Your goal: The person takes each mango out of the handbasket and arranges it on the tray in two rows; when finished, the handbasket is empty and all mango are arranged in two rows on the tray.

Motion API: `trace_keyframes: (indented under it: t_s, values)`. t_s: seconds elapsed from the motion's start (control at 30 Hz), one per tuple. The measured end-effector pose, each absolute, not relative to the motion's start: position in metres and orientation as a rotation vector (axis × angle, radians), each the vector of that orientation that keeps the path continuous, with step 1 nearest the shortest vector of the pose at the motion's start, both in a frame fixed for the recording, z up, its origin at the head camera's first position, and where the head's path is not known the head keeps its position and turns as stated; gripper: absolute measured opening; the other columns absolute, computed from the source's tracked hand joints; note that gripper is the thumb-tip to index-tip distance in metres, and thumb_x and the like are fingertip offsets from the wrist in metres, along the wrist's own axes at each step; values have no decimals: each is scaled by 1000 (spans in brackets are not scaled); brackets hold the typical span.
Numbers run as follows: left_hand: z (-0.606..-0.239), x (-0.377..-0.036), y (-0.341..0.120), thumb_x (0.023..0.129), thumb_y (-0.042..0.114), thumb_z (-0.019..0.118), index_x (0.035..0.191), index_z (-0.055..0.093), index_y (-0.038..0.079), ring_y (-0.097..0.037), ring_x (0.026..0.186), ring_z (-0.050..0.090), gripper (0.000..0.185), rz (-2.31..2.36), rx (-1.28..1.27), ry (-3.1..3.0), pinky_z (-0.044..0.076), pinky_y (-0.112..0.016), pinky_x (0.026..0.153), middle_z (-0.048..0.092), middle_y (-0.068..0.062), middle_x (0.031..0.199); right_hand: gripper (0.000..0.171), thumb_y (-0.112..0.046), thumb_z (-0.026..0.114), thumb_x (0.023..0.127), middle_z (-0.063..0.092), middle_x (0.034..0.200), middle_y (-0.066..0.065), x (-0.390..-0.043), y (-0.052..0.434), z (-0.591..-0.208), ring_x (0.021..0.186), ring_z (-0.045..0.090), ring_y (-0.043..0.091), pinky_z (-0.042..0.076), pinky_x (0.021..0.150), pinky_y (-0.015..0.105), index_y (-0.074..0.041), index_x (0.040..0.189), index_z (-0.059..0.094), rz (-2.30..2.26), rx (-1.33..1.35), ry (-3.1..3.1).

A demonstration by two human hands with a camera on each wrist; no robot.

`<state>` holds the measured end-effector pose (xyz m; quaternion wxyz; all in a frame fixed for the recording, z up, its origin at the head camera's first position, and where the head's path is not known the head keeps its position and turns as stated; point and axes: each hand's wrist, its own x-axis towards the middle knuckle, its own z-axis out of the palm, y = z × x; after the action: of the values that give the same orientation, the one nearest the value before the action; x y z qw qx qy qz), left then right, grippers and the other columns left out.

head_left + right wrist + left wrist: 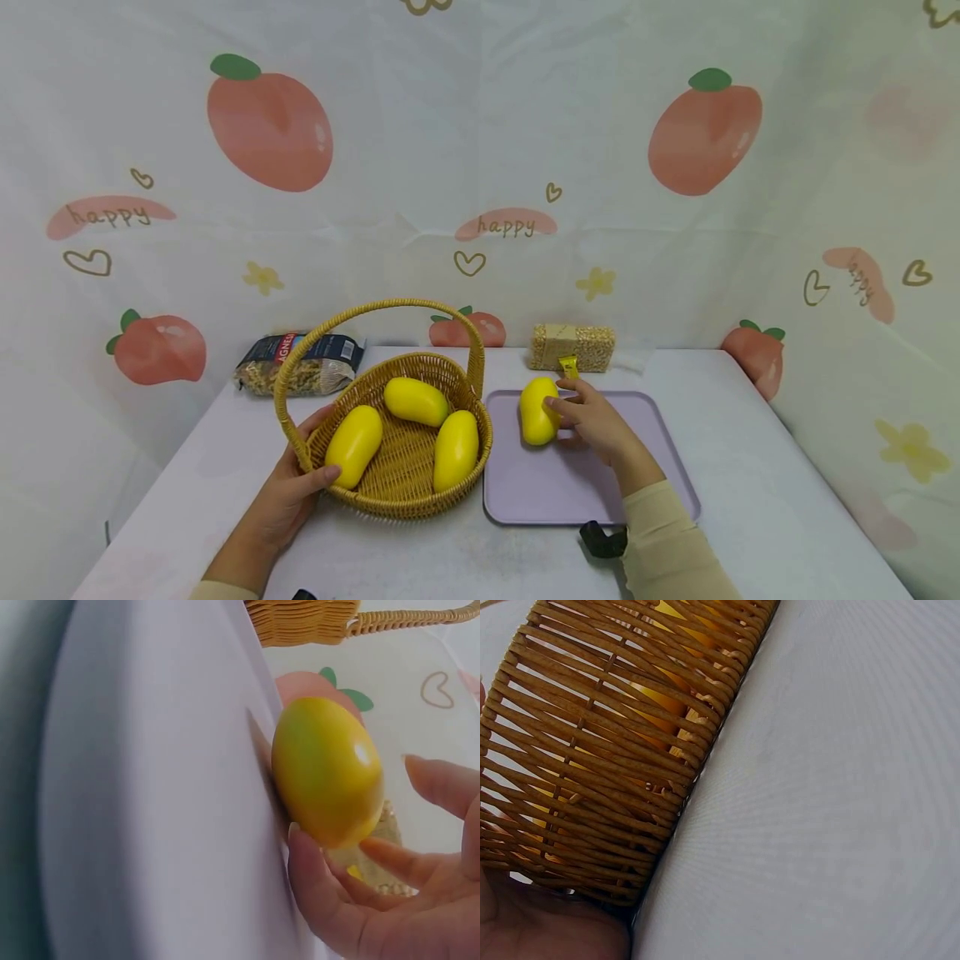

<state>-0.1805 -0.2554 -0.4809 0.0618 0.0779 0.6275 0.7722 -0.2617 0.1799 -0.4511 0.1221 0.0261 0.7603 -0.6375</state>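
My left hand [288,493] grips the near left side of a round wicker basket [401,505], thumb over the rim and fingers along the outer wall. Inside lie three yellow mangoes, one on the left [354,446], one at the back and one on the right. A fourth mango [537,414] lies on the lilac tray [585,505]. Beside its right end is my right hand [600,423], fingers spread and fingertips right at the fruit's skin. In the right wrist view, one finger lies low against the mango [326,776] while another stands apart from it.
A bag of pasta [307,364] lies behind the basket on the left. Behind the tray stands a vacuum-packed block of grain [573,347] with a yellow tag. The basket's tall handle [390,305] arches over it. A black object [602,540] is below my right sleeve.
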Motion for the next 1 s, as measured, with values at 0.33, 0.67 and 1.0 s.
trace_keyframes:
  t_s: [0.33, 0.67, 1.0]
  values:
    - [-481, -181, -256, 91, -1, 57, 153, 20, 26, -21, 136, 25, 77, 2335, 224, 1896, 34, -21, 100, 15, -3, 156, 67, -35, 67, 89, 42, 130, 21, -259, 186, -443, 93, 53, 32, 54, 72, 44, -11, 144, 37, -1791, 92, 2258]
    - [-485, -180, -257, 92, -4, 56, 153, 19, 25, -20, 136, 24, 77, 2346, 267, 1880, 34, -21, 100, 12, -5, 157, 72, -43, 63, 90, 44, 130, 23, -255, 196, -429, 106, 54, 40, 53, 78, 45, -9, 146, 34, -1833, 44, 2296]
    - [-482, -180, -256, 92, -2, 56, 153, 20, 26, -21, 136, 25, 76, 2341, 228, 1881, 35, -21, 100, 14, -3, 156, 61, -49, 53, 95, 44, 133, 20, -253, 203, -411, 120, 45, 45, 45, 91, 51, -15, 144, 37, -2150, -195, 2088]
